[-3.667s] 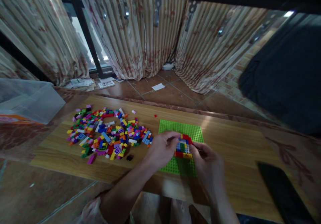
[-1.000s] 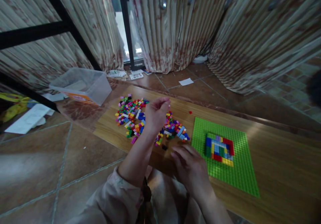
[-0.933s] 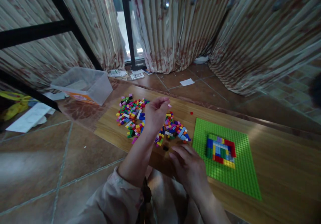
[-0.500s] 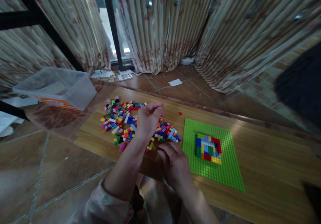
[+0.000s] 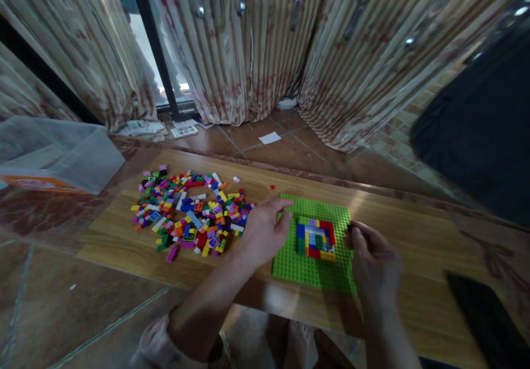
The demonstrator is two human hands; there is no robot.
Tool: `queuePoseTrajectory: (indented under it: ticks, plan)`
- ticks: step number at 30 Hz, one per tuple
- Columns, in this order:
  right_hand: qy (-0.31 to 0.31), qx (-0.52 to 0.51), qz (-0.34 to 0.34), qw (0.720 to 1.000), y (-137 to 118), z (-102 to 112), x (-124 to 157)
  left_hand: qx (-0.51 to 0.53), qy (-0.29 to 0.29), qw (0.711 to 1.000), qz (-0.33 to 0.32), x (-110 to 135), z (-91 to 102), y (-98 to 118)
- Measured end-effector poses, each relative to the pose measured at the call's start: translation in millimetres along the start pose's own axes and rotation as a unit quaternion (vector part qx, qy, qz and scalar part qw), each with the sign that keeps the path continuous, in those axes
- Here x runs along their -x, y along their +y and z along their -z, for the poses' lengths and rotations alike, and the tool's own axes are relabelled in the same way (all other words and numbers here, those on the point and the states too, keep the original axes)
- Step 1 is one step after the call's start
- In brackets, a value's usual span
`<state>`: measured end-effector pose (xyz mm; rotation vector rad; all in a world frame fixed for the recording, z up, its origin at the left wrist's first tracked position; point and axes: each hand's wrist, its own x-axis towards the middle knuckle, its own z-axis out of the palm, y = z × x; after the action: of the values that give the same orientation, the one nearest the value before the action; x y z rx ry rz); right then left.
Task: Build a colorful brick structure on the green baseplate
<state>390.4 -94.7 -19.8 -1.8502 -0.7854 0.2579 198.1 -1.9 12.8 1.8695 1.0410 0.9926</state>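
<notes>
A green baseplate (image 5: 290, 269) lies on the wooden board, bearing a low square build of toy bricks (image 5: 317, 239) in blue, red, yellow, green and white. My left hand (image 5: 265, 234) hovers over the plate's left edge, thumb and fingers apart, with nothing visible between them. At the plate's right edge, my right hand (image 5: 375, 256) pinches a small dark toy brick (image 5: 350, 228), mostly covered by the fingertips. Left of my left hand spreads a loose pile of many-coloured toy bricks (image 5: 194, 220).
A clear plastic bin (image 5: 95, 154) stands at the left. One tiny red piece (image 5: 272, 187) lies behind the baseplate on the wooden board (image 5: 414, 236). A dark flat object (image 5: 480, 314) is at the lower right. Paper (image 5: 270, 137) lies on the tiled floor near the curtains.
My view has turned right. Both hands have moved from the brick pile to the baseplate; the right one has reached its far right edge, and the left one has opened.
</notes>
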Motion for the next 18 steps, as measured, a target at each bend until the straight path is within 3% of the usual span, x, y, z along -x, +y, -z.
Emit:
queuePoseTrajectory:
  ticks: [3,8,14,18]
  plan:
    - [-0.014,-0.037,-0.004,0.999,-2,0,3,0.020,-0.049,0.999,0.010,8,-26.5,8]
    - [-0.080,-0.055,0.051,0.994,-15,-8,20,0.168,-0.103,0.977,0.076,13,-59.6,8]
    - [-0.112,-0.088,0.057,0.988,-18,-9,24,0.223,-0.124,0.962,0.095,9,-67.2,3]
    - [-0.045,0.040,0.058,0.996,-13,-1,15,0.139,-0.117,0.979,0.094,7,-63.2,5]
